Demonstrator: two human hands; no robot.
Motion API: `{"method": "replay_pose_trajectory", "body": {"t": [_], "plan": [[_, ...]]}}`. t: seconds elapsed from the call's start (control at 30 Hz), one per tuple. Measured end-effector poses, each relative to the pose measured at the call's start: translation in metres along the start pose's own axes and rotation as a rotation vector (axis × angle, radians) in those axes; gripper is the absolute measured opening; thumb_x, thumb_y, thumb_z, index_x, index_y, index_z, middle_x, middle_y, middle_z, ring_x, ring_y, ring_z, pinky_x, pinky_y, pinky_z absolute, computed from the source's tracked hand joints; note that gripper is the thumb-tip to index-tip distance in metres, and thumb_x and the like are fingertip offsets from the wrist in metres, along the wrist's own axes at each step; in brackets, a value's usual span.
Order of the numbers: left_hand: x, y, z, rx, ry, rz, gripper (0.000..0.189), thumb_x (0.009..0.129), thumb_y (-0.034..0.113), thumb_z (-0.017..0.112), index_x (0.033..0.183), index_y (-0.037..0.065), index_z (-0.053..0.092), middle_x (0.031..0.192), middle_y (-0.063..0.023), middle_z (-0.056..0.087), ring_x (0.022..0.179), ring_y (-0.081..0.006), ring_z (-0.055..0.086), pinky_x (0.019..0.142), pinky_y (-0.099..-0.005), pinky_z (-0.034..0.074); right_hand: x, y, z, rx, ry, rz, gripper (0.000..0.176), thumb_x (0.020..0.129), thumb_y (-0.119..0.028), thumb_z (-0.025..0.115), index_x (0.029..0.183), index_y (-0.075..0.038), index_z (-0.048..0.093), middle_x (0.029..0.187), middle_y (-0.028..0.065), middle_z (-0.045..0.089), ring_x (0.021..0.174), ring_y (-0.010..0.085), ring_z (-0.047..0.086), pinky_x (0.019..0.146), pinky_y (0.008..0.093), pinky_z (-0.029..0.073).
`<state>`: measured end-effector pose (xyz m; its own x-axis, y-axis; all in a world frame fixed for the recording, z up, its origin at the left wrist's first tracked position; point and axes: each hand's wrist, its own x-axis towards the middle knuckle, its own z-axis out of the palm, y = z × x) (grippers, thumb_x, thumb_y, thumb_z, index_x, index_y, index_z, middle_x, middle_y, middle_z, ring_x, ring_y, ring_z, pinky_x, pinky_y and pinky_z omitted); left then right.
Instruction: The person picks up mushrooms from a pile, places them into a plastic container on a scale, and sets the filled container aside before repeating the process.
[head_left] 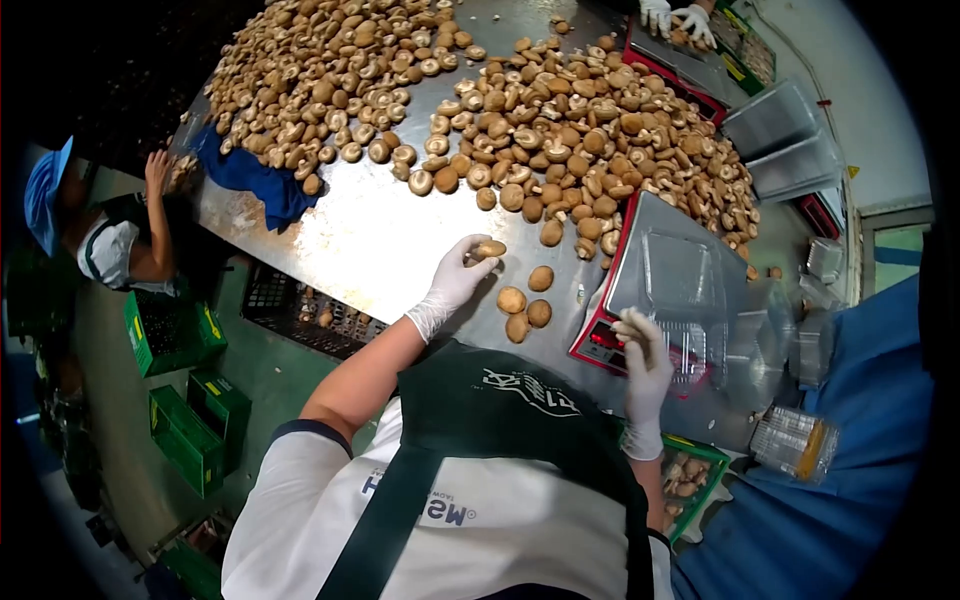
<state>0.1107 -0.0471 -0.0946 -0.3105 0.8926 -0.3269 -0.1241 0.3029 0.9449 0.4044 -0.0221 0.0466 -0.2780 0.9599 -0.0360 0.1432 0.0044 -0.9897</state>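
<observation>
My left hand (462, 275), in a white glove, pinches a brown mushroom (489, 248) above the metal table (380, 235). Just right of it, several loose mushrooms (513, 300) lie in a small group. A clear plastic tray (680, 275) rests on the red-framed scale (630, 240). My right hand (645, 365), also gloved, is at the scale's front edge with its fingers bent; whether anything is between them is too small to tell.
Large mushroom heaps (600, 130) cover the table's far side. A blue cloth (255, 180) lies at the left. A co-worker (120, 240) stands left; another person's gloved hands (675, 18) are at the top. Stacked clear trays (775, 130) and green crates (185, 435) are around.
</observation>
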Motion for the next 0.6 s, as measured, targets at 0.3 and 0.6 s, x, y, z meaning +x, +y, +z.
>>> {"method": "replay_pose_trajectory", "body": {"t": [0.3,0.6], "plan": [[-0.006,0.02,0.015,0.069,-0.033,0.109,0.038,0.091,0.012,0.069,0.126,0.002,0.057,0.107,-0.0096,0.066,0.094,-0.0148,0.065,0.083,-0.0276,0.054,0.07,0.012,-0.1,-1.24,-0.135,-0.236,0.04,0.086,-0.005,0.061,0.125,-0.013,0.065,0.131,0.0122,0.061,0.126,0.0365,0.051,0.106,0.0432,0.042],[-0.037,0.068,0.038,0.261,-0.056,0.406,0.041,0.085,0.014,0.073,0.122,0.005,0.059,0.112,-0.0127,0.062,0.104,-0.0268,0.063,0.093,-0.0337,0.049,0.103,0.007,-0.058,-1.105,0.226,-0.253,0.04,0.087,-0.015,0.066,0.127,-0.01,0.064,0.128,0.0121,0.062,0.122,0.0331,0.053,0.105,0.0411,0.042]]}}
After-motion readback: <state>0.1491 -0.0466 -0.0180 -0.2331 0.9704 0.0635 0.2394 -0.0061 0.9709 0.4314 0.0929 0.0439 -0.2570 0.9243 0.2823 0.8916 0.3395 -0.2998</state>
